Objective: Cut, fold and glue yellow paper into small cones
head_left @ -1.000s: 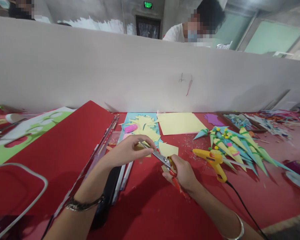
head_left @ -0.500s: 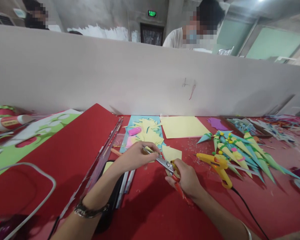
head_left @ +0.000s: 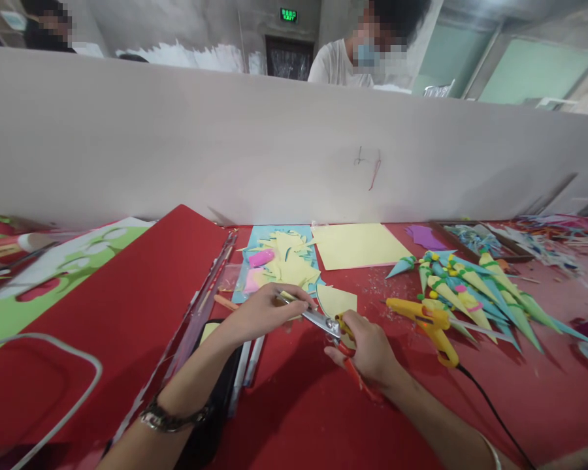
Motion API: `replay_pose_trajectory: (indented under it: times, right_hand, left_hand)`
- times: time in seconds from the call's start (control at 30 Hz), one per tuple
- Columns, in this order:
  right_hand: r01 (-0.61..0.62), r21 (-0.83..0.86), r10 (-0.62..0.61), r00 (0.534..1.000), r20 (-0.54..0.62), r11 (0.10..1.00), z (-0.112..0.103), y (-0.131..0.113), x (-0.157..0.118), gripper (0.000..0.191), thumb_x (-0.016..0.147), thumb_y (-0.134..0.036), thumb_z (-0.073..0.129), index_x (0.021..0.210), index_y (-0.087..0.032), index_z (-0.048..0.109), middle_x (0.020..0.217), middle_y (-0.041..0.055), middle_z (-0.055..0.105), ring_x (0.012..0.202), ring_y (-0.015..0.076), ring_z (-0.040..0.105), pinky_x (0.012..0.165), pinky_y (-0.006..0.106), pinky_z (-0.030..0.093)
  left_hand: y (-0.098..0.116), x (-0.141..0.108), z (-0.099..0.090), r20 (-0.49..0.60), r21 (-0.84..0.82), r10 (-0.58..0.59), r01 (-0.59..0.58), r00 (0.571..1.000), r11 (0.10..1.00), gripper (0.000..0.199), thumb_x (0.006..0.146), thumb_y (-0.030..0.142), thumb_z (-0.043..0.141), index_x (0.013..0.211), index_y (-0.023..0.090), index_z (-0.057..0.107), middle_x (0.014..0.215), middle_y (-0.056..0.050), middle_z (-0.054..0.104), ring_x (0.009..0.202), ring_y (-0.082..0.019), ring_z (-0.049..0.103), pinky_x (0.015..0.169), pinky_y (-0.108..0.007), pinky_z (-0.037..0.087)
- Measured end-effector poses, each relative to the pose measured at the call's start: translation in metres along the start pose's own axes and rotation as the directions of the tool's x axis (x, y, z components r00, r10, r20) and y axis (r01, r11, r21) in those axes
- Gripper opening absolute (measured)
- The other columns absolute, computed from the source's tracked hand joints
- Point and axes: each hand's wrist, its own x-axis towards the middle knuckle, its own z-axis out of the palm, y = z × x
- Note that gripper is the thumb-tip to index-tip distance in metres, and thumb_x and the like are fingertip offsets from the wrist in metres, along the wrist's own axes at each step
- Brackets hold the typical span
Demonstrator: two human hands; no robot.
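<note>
Metal scissors (head_left: 323, 321) with red handles are in my right hand (head_left: 370, 349), its fingers closed around the handle. A small dark-yellow part shows by my right fingers; I cannot make out whether it is paper or handle. The blades point left toward my left hand (head_left: 269, 310), which is closed in a pinch at the blade end. A bit of pale yellow paper (head_left: 287, 297) shows between the left fingers, beside the blades, and most of it is hidden. Just beyond lies a cut yellow paper piece (head_left: 337, 300).
Yellow scraps (head_left: 294, 267) lie on blue paper, near a yellow sheet (head_left: 357, 247). To the right are a yellow glue gun (head_left: 421, 314) and paper cones (head_left: 470, 294). Red board (head_left: 142, 281) and a white cable (head_left: 91, 365) occupy the left. A white partition (head_left: 249, 143) stands behind.
The view has shifted slightly. Both hands keep nearly the same hold on the scissors and paper; the left fingers have moved a little along the blades.
</note>
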Motion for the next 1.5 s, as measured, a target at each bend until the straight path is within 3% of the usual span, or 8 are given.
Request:
replay_pose_trajectory:
  times: [0.17,0.4,0.67,0.9,1.2,1.5]
  right_hand:
    - [0.054,-0.031,-0.055,0.998,-0.029,0.998,0.001,0.002,0.0,0.021,0.069,-0.038,0.054,0.073,-0.02,0.044,0.064,0.0001,0.054,0.056,0.0149,0.049,0.05,0.022,0.03]
    - [0.064,-0.024,-0.066,0.996,-0.063,0.998,-0.001,0.002,0.001,0.023,0.069,-0.041,0.054,0.07,-0.021,0.042,0.059,-0.0017,0.052,0.051,0.0132,0.047,0.047,0.021,0.03]
    - [0.027,0.021,-0.026,0.999,-0.02,0.999,0.0,0.003,0.0,0.022,0.065,-0.036,0.058,0.073,-0.021,0.044,0.062,-0.002,0.055,0.053,0.0132,0.048,0.049,0.021,0.031]
    - [0.01,0.008,-0.01,1.0,-0.002,1.0,-0.003,0.0,0.001,0.021,0.066,-0.036,0.056,0.069,-0.021,0.042,0.058,-0.0034,0.051,0.05,0.0124,0.046,0.048,0.021,0.029]
    - [0.019,-0.005,-0.02,1.0,-0.018,1.0,-0.001,0.001,0.002,0.022,0.068,-0.04,0.056,0.069,-0.021,0.043,0.057,-0.0037,0.05,0.048,0.0116,0.045,0.046,0.021,0.027]
    - [-0.036,0.03,0.034,0.998,0.048,0.999,-0.005,-0.002,0.004,0.024,0.069,-0.041,0.055,0.07,-0.021,0.042,0.061,-0.0024,0.052,0.052,0.0123,0.045,0.049,0.021,0.028]
  left_hand:
    - [-0.003,0.0,0.0,-0.014,-0.021,-0.014,0.014,1.0,1.0,0.02,0.077,0.028,0.051,0.079,0.018,0.067,0.052,0.005,0.051,0.046,-0.007,0.045,0.049,-0.02,0.034]
    - [-0.009,0.004,0.0,-0.011,-0.056,0.013,-0.014,1.0,0.998,0.023,0.079,0.035,0.051,0.079,0.018,0.067,0.054,0.005,0.051,0.046,-0.007,0.045,0.047,-0.02,0.034]
    - [-0.006,0.001,-0.004,0.052,-0.052,0.006,-0.003,0.999,0.999,0.02,0.073,0.035,0.058,0.084,0.019,0.064,0.058,0.006,0.054,0.048,-0.007,0.047,0.048,-0.019,0.033]
    - [-0.003,0.0,-0.007,0.049,-0.026,0.0,0.001,0.999,1.0,0.02,0.074,0.033,0.057,0.088,0.02,0.061,0.048,0.008,0.05,0.047,-0.008,0.046,0.046,-0.019,0.029]
    - [-0.003,0.0,-0.009,0.061,0.005,-0.024,0.024,0.998,1.0,0.022,0.075,0.034,0.055,0.09,0.02,0.06,0.051,0.007,0.05,0.049,-0.008,0.047,0.046,-0.02,0.029]
    - [-0.011,0.003,-0.007,0.038,0.005,0.003,-0.003,0.999,1.0,0.022,0.077,0.037,0.053,0.088,0.02,0.06,0.055,0.006,0.049,0.049,-0.008,0.047,0.046,-0.02,0.03]
